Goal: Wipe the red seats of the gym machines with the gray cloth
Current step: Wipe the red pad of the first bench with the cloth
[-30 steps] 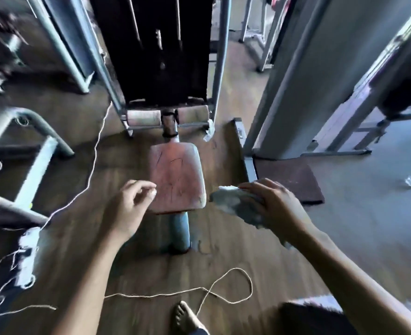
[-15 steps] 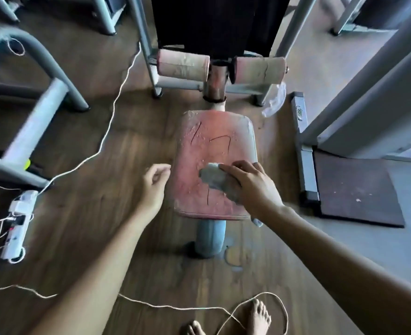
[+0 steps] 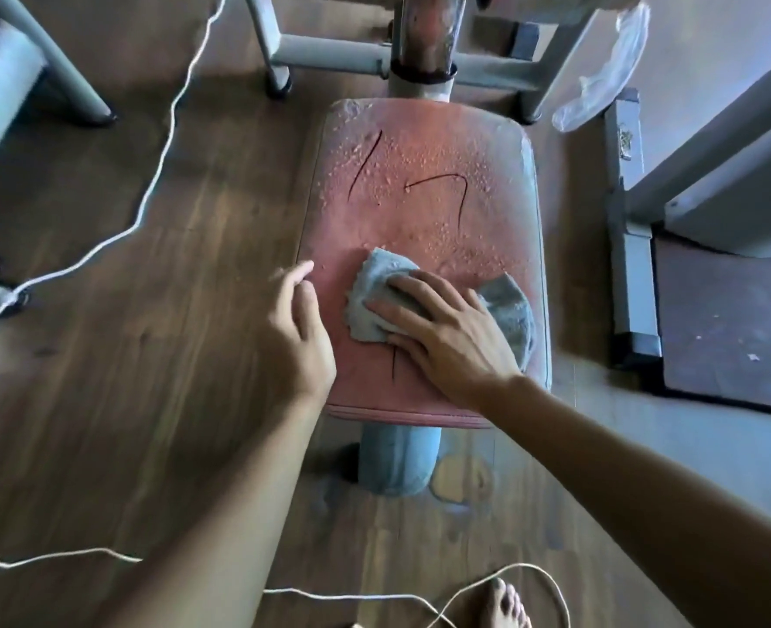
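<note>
A worn red seat [image 3: 424, 197] on a grey post fills the middle of the view, its far half speckled with pale dust and marked by dark cracks. The gray cloth [image 3: 377, 287] lies bunched on the seat's near half. My right hand [image 3: 442, 333] presses flat on the cloth with straight, spread fingers. My left hand [image 3: 300, 328] hangs beside the seat's left edge, fingers loosely curled, holding nothing.
The machine's grey frame [image 3: 329, 52] crosses behind the seat. A white cord [image 3: 166, 142] snakes over the wooden floor at left and near my bare foot [image 3: 503, 602]. A dark mat [image 3: 732, 328] and a grey column base stand at right.
The view has closed in on the seat. My right hand has flattened the cloth onto the seat and slid it toward the near left; the left hand stays beside the seat edge.
</note>
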A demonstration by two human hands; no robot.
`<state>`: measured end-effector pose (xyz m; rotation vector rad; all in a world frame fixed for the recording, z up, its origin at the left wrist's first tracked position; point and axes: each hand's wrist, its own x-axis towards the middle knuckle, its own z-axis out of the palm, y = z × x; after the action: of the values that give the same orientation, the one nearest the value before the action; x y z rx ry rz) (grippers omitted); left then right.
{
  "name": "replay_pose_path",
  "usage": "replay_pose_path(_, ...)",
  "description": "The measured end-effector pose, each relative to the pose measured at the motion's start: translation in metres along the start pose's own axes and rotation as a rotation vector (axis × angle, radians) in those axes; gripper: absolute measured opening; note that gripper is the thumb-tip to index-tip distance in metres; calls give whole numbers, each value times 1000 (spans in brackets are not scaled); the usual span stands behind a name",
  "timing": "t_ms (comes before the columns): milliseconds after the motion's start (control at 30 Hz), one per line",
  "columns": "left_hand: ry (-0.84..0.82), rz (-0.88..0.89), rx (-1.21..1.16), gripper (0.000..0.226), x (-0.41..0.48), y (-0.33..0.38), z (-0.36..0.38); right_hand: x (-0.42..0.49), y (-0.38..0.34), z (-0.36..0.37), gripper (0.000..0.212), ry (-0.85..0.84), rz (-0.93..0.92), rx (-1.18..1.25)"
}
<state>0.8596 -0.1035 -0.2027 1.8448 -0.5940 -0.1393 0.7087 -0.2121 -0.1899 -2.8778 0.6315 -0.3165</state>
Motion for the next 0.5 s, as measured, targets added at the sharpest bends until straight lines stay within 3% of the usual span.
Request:
replay_pose_path(200, 55, 133, 121, 26, 1, -7, 4, 16, -9, -3, 39, 55, 243, 84)
replay_pose_path(400, 20, 129, 119, 30, 2, -10, 3, -42, -9, -13, 33, -7, -107, 122)
replay_pose_path(500, -2, 130, 115, 32, 3, -10, 3, -15, 18, -12, 32, -31, -116, 52)
